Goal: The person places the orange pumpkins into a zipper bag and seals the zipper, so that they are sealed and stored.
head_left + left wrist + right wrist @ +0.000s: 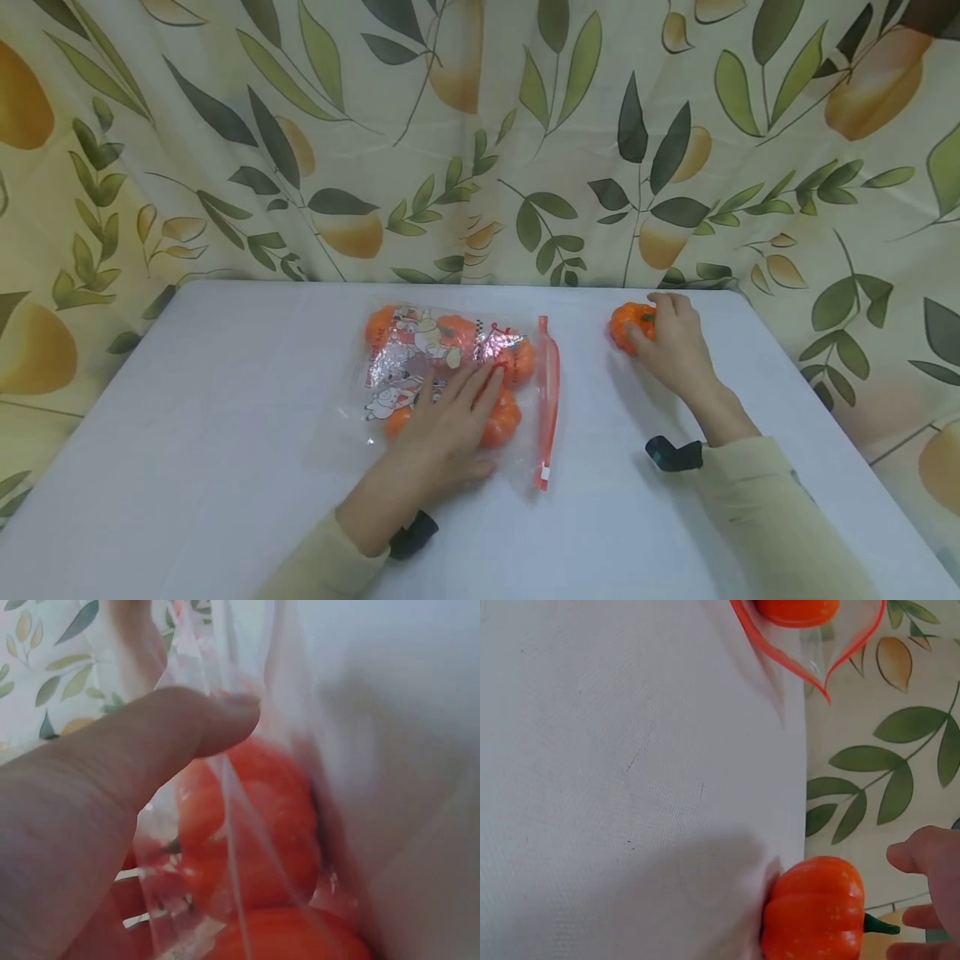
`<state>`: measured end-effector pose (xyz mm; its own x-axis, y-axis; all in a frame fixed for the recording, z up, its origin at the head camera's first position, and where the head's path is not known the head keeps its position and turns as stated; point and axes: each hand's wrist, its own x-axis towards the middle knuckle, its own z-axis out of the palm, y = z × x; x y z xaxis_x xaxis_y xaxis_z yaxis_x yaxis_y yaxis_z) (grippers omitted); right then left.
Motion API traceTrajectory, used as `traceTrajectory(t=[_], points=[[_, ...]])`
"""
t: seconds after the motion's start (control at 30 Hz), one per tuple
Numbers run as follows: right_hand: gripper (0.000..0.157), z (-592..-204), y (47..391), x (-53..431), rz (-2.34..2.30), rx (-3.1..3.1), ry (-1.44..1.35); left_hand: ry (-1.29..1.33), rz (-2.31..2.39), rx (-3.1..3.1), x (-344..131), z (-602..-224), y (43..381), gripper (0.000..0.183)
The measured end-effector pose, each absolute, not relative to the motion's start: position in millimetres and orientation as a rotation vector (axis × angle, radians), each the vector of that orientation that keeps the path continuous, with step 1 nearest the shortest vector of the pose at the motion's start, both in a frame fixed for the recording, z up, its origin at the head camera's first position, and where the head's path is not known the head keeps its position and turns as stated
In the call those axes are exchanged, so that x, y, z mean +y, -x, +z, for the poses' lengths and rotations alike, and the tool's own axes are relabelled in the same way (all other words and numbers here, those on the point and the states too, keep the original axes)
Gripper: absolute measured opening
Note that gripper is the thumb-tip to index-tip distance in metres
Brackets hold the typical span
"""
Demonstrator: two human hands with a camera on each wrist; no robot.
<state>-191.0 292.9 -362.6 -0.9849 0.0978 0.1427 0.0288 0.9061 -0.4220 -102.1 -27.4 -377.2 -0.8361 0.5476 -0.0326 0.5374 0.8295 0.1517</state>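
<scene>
A clear printed zip bag (408, 346) with several small orange toy pumpkins (501, 423) inside lies on the table. My left hand (446, 425) rests on the bag with its fingers spread and extended. In the left wrist view, the thumb lies along the film over a pumpkin (251, 832). A single orange pumpkin (624, 327) with a green stem sits apart, near the table's back edge on the right. My right hand (678, 346) hovers by it, thumb and fingers parted. The right wrist view shows a gap between those fingers and the lone pumpkin (817, 911).
The bag's red zip edge (550, 392) faces right, toward the lone pumpkin; in the right wrist view this red-edged mouth (780, 656) gapes. A white cloth covers the table (195, 400). Behind it hangs a leaf-and-fruit patterned curtain (465, 192).
</scene>
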Motion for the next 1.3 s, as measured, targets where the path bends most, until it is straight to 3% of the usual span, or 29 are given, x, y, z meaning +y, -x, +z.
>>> traceTrajectory(t=[0.2,0.67,1.03,1.3], points=[[0.063,-367.0,197.2,294.3,0.639,-2.991,0.184,-0.864,0.235,2.987,-21.7,-379.5,99.8,0.106],[0.055,-377.3,203.9,294.5,0.628,-3.01,0.206,-0.873,0.228,2.957,-21.4,-378.6,99.5,0.104],[0.066,-381.1,210.6,299.6,0.665,-3.065,0.215,-0.921,0.158,3.001,-21.8,-380.3,99.0,0.104],[0.063,-380.7,206.4,302.6,0.707,-2.997,0.119,-0.932,0.135,3.026,-22.0,-380.9,98.3,0.104]])
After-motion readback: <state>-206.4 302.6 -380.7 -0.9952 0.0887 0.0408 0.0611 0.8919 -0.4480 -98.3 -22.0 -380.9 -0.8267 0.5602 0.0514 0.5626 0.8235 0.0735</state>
